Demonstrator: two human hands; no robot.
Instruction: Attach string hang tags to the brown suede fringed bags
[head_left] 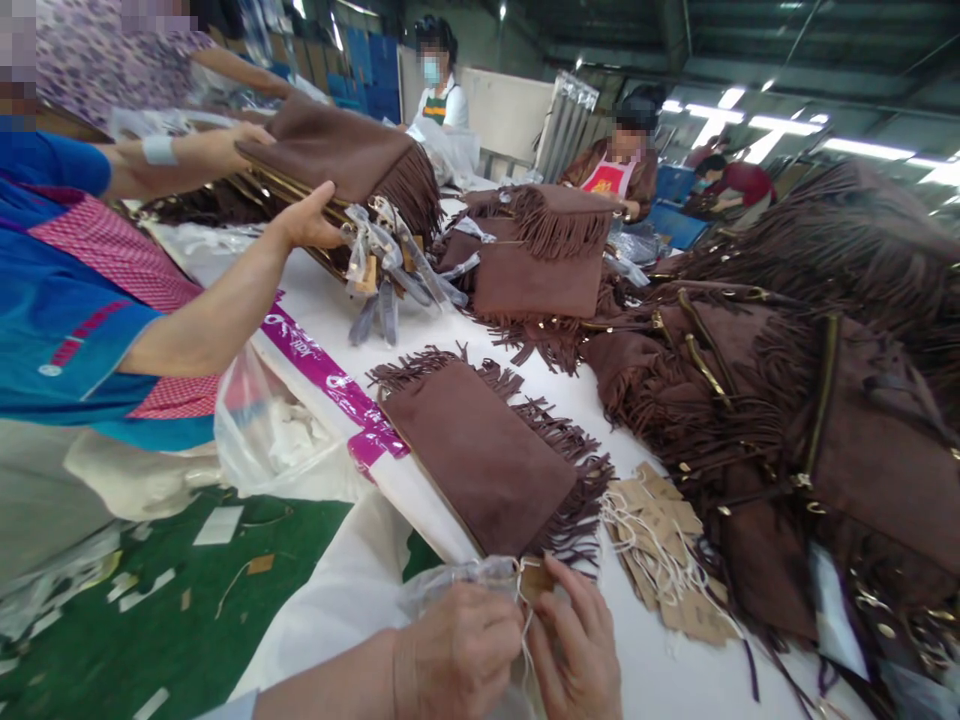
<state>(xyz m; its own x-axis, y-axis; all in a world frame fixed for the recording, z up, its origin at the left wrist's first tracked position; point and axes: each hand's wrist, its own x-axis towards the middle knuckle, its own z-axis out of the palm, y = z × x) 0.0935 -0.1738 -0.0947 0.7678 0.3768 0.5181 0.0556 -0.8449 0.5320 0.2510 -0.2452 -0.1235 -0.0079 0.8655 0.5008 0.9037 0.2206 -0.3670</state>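
Observation:
A brown suede fringed bag lies flat on the white table in front of me. At its near corner my left hand is closed around crinkled clear plastic. My right hand pinches a small brown paper tag with a white string. Both hands touch at the bag's near edge.
A pile of paper tags with white strings lies to the right. Heaps of brown fringed bags fill the right side. A co-worker in blue at the left holds a bag with both hands. Other people work at the far end. Green floor lies lower left.

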